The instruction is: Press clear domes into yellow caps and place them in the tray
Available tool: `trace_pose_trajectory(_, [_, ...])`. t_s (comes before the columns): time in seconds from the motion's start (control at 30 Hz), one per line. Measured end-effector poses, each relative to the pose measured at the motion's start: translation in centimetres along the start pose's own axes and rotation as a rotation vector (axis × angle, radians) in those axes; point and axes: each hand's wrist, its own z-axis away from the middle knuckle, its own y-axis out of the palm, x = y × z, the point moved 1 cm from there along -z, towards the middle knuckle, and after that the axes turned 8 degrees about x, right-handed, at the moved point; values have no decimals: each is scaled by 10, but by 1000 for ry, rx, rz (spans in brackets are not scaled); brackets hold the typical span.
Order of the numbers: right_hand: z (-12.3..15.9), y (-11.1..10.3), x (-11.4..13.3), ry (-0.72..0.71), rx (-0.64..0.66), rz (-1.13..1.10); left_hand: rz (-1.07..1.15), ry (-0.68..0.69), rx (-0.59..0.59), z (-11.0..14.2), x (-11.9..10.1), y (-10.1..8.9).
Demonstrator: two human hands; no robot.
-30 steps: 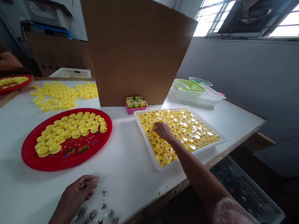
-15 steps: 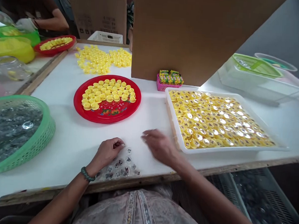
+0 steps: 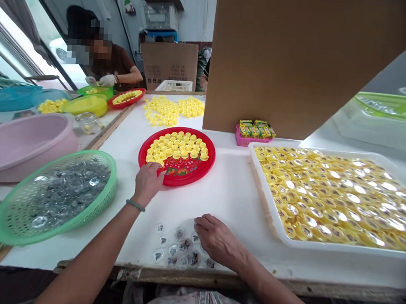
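My left hand (image 3: 148,182) reaches to the near left rim of the red plate (image 3: 191,172), fingers curled at a yellow cap (image 3: 160,161) there; whether it grips one is hidden. Several yellow caps fill the plate's far half. My right hand (image 3: 217,238) lies on the white table (image 3: 228,194) near its front edge, fingers bent and touching a cluster of small clear domed pieces (image 3: 179,248). A white tray (image 3: 271,210) packed with shiny yellow capped pieces stands to the right of that hand.
A green basket (image 3: 84,209) of clear pieces sits at the left, a pink basin (image 3: 26,142) behind it. A tall cardboard sheet (image 3: 296,61) stands at the back with a small pink box (image 3: 253,138) at its foot. Loose yellow caps (image 3: 173,109) lie further back. Another person (image 3: 108,67) works at the far left.
My left hand left the clear pieces and went forward to the red plate. My right hand came down onto the clear pieces. The view swung left.
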Motion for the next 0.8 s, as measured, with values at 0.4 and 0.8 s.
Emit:
trace_pose_trajectory(0.4, [16,10,-38,396,-367,-587,-249,168,284,-62,19,20])
trace_pose_trajectory(0.8, [20,10,-57,553,-375,-659,-259,223,257,-60,20,23])
